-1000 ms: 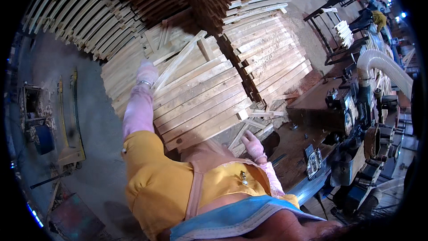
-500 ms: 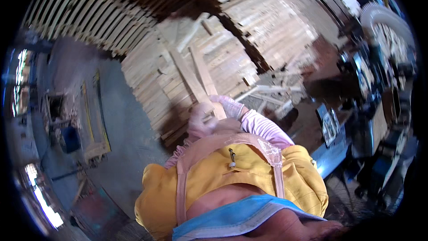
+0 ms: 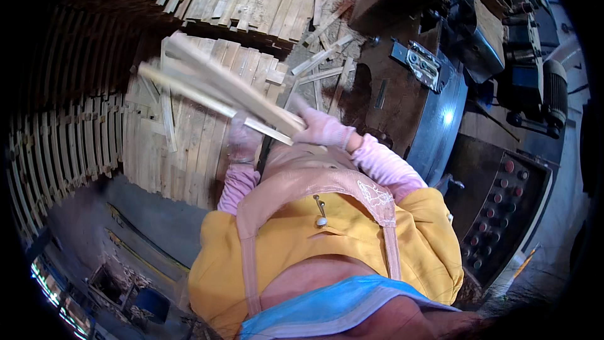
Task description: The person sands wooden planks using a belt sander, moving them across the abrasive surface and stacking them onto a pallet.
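The right hand (image 3: 322, 127), in a pale knitted glove, was clenched on the near ends of two wooden strips (image 3: 236, 85), just in front of the apron (image 3: 296, 192). The left hand (image 3: 243, 140) was close under the thinner strip (image 3: 201, 98); from where I stood I couldn't tell whether its fingers gripped the wood or only steadied it.

A second earlier that left arm had been stretched out over the near stack (image 3: 182, 157) and the right hand had held no strip. Now the strips slanted up and away to the person's left, blurred, and the whole body had turned so that the machine bed (image 3: 390, 56) stood ahead and to the right. To my eye, picking had given way to handling.

The far ends hung over the near stack, pointing towards the tall racked strips (image 3: 63, 132); that side looked the tighter one for a swing. Loose offcuts (image 3: 321, 69) littered the space beyond the right hand, and the bed's blue-grey metal edge (image 3: 440, 126) ran near the right sleeve (image 3: 387, 167), with a button panel (image 3: 497, 214) behind it. The freest room seemed to be above the stack, and over the grey floor (image 3: 157, 211) past its near edge.
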{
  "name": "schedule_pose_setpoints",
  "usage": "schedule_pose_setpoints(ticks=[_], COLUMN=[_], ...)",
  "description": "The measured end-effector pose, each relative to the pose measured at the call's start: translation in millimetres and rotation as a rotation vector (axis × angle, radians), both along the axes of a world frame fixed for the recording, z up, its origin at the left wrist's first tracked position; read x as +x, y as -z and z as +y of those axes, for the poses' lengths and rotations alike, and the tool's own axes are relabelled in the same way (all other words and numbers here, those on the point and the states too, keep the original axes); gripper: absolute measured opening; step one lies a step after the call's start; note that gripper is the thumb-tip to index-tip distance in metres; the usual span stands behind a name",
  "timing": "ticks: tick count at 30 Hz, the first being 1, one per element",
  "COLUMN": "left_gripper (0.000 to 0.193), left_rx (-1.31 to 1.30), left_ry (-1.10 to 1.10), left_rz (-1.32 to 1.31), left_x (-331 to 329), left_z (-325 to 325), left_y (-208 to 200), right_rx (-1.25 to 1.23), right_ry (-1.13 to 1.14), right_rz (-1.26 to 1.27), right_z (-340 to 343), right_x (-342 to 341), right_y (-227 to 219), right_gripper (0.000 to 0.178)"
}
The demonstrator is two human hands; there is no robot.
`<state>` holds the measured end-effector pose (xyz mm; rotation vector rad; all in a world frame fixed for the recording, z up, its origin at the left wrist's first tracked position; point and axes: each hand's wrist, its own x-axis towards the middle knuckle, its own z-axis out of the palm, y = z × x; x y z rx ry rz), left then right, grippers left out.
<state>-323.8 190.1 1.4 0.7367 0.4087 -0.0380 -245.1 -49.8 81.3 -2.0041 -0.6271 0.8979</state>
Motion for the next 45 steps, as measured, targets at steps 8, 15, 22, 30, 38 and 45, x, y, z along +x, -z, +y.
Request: schedule_pose_setpoints(ticks=[8,15,22,30,38,45], left_gripper=[0.069,0.030,0.037,0.034,0.031,0.031], left_rx=[-0.127,0.723,0.840,1.040,1.069,1.110], left_ry=[0.326,0.318,0.259,0.346,0.257,0.258], left_rz=[0.048,0.518,0.627,0.570,0.567,0.614], left_x=[128,115,63,94,90,82], left_z=[-47,13,51,49,33,37], left_y=[-57,87,104,95,81,86], right_rx=[0.173,-1.086,-1.159,-0.845,-0.599,-1.109], right_ry=[0.823,1.259,1.575,1.716,1.470,1.320], right_rz=[0.296,-0.330,-0.302,-0.626,-0.661,-0.336], right_z=[-103,-203,-238,-323,-295,-242], right_x=[-47,-191,-261,-10,-99,-336], right_y=[-42,-71,-15,-12,-5,9], right_gripper=[0.053,0.088,0.078,0.073,0.062,0.066])
